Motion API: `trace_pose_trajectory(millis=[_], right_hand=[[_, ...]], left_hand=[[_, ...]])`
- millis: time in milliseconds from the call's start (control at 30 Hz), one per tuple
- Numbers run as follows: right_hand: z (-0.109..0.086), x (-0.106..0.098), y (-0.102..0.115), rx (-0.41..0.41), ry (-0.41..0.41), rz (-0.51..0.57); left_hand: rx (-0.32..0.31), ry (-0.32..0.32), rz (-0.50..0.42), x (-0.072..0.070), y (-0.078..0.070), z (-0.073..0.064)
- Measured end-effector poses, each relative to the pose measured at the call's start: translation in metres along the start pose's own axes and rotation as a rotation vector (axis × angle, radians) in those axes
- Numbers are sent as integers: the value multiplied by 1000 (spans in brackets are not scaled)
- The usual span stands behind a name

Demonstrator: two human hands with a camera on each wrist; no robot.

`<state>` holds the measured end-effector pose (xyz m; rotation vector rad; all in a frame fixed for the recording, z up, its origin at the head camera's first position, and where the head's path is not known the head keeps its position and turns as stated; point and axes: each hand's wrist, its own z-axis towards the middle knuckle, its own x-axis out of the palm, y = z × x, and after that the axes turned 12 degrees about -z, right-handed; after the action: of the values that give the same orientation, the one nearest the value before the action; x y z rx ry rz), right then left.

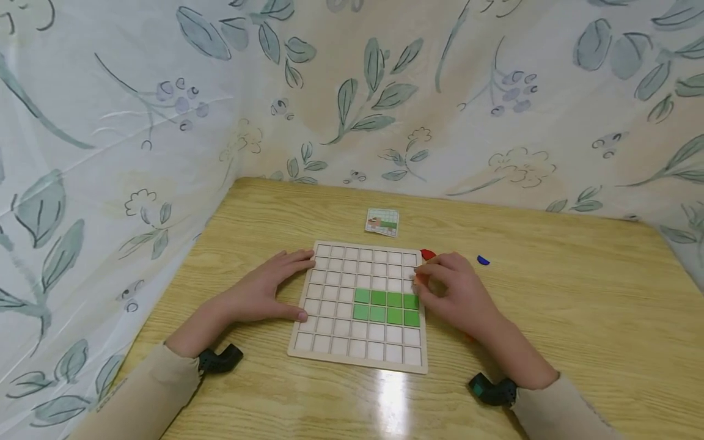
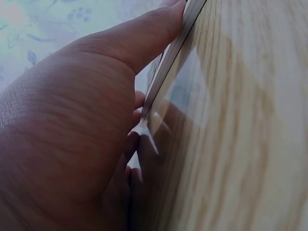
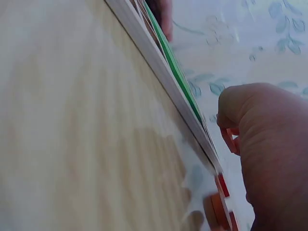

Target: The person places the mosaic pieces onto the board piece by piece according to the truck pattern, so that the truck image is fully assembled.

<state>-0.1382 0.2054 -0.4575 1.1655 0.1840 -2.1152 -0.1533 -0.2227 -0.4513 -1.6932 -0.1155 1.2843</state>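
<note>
1. Our left hand (image 1: 263, 288) has its thumb and fingertips spread against the left edge of the grid board (image 1: 357, 361), which lies flat on the table (image 1: 264, 397). If we push unevenly there, we could slide or twist the board, as we see nothing fastening it down.
2. Our right hand (image 1: 461, 293), well apart from the left, pinches an orange piece (image 3: 228, 140) at the board's right edge. The piece is small and mostly hidden by our fingers, so a loose grip could let it drop or turn askew.
3. Eight green tiles (image 1: 395, 316) fill two rows of cells just beside that hand. A low knuckle or thumb could knock one out of its cell.
4. A red piece (image 1: 426, 253) lies near the board's upper right corner; a careless sweep of our fingers could scatter it. The blue piece (image 1: 483, 260) farther right seems safer.
</note>
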Motion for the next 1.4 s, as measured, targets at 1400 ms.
trace_pose_trajectory(millis=[1400], right_hand=[[35, 53, 96, -271, 116, 76]], left_hand=[[22, -12, 22, 1, -7, -2]])
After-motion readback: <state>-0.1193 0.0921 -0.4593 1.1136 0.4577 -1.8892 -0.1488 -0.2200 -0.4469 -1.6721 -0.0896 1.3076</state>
